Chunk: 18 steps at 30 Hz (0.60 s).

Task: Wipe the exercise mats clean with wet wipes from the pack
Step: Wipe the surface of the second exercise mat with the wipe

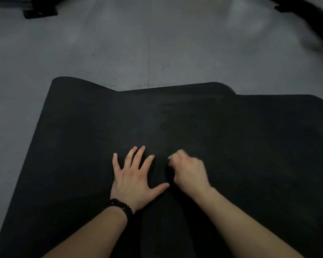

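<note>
My left hand [133, 180] lies flat on the black exercise mat [250, 146] in the lower middle of the frame, fingers spread wide and straight, a dark bead bracelet [119, 208] at the wrist. My right hand [187, 169] sits just beside it, blurred, its fingers curled under; a pale speck shows at the knuckles, but I cannot tell whether a wet wipe is bunched in there or nothing at all.

At least two mats seem to lie overlapped, their far edges stepping across the middle of the frame against the grey floor [138, 43]. A faint streaky patch shows on the mat above my right hand, possibly damp.

The risks, as I judge them: with the mats overlapped, a hard stroke could drag the top one and ruck it if my left hand lifts. Black on black in dim light, I could easily miss patches or the covered strip.

As for containers, no wipe pack appears anywhere in view, so I cannot say what remains in it. Dark equipment [39, 12] sits in the upper left corner.
</note>
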{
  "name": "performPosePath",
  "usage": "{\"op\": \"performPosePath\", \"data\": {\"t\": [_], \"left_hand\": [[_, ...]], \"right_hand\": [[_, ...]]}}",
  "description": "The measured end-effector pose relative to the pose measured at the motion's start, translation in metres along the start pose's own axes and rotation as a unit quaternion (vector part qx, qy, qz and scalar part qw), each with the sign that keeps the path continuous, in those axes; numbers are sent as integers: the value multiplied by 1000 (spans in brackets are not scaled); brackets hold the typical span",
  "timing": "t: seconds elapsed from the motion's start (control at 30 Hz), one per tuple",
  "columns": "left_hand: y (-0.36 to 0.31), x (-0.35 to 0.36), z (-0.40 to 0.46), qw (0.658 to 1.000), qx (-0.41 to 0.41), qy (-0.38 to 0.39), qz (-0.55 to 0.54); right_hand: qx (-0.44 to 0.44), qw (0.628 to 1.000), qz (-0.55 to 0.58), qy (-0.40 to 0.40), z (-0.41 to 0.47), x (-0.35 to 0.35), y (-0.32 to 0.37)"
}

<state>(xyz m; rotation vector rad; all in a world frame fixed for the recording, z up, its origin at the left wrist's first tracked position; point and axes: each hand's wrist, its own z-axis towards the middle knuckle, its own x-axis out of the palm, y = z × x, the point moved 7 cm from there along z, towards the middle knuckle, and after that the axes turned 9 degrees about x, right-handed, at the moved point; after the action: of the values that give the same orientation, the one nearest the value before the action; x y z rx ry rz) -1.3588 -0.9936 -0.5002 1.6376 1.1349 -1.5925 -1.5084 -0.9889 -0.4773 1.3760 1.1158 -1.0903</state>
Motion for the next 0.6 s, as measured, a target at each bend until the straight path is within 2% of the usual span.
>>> {"op": "performPosePath", "data": {"t": [0.03,0.07,0.1,0.2,0.27,0.37,0.47,0.5,0.53,0.6], "left_hand": [[0,1,-1,1000,1,-2,-1],[0,1,-1,1000,3,1,0],[0,1,0,1000,3,6,1],[0,2,3,999,0,34,9],[0,1,4,999,-2,39,8],[2,4,4,999,-7,42,13],[3,7,3,998,-9,55,22],[3,7,4,998,-8,61,22],[3,7,5,998,-9,64,18],[5,7,7,997,-16,71,3]], "right_hand": [[-57,998,-12,38,-9,9,16],[-79,995,-24,47,-11,15,18],[-59,998,-22,20,-6,11,8],[104,992,-37,-64,10,-10,-46],[145,988,-23,-55,10,-10,-63],[61,995,-1,-81,1,-6,-35],[-64,996,10,-54,-9,9,-8],[-74,996,-3,-45,-4,10,-11],[-54,997,-15,-45,6,5,-20],[74,995,-19,-66,29,-9,-55]]}}
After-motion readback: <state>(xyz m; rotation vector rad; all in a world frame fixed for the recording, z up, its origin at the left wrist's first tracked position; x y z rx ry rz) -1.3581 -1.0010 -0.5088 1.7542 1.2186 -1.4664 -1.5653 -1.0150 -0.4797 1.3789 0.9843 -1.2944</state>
